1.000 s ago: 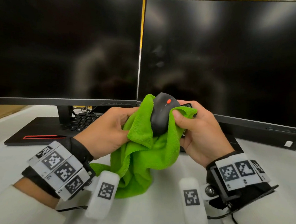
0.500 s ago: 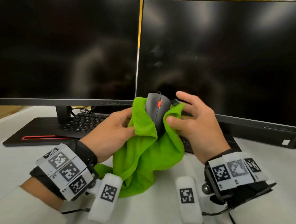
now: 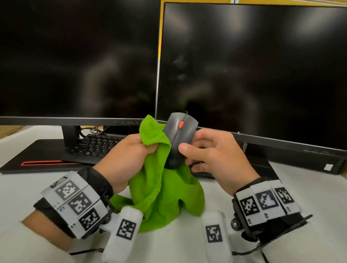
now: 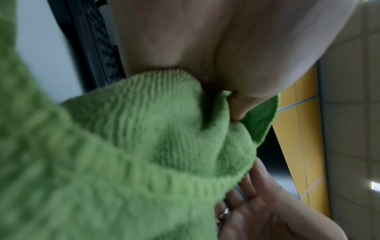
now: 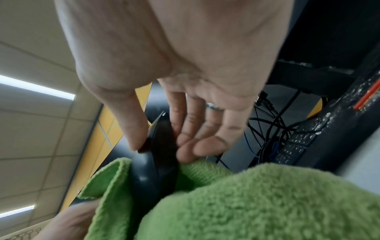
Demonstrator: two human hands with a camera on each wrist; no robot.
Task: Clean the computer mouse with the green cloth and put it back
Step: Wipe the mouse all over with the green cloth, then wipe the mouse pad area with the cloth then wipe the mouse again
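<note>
Above the tabletop (image 3: 177,259), held up before two dark monitors (image 3: 259,71):

Mouse (image 3: 179,138): black, red wheel, upright, nose toward 12 o'clock. Right hand (image 3: 214,158) pinches it, thumb on the top shell, fingers behind on the underside. Tail end sunk into the cloth; underside hidden in the head view; its cable is hard to make out against the dark screen. Right wrist view shows only one edge of the mouse (image 5: 158,162) between thumb and fingers.

Cloth (image 3: 162,191): green, bunched, clenched in the left hand (image 3: 123,160) at 9 o'clock of the mouse, touching its left side. Lower folds hang to the tabletop, partly behind the wrist rigs. Left wrist view is mostly filled by blurred cloth (image 4: 123,146); left fingers buried in it, only a fingertip showing.

Keyboard (image 3: 95,145): at 10 o'clock of the hands, right part hidden behind hands and cloth.

Change from half a second ago: cloth then wrapped both sides of the mouse, right thumb pressing a fold to it; now the right side of the mouse is bare and the right hand grips the shell direct. Mouse top more exposed.
</note>
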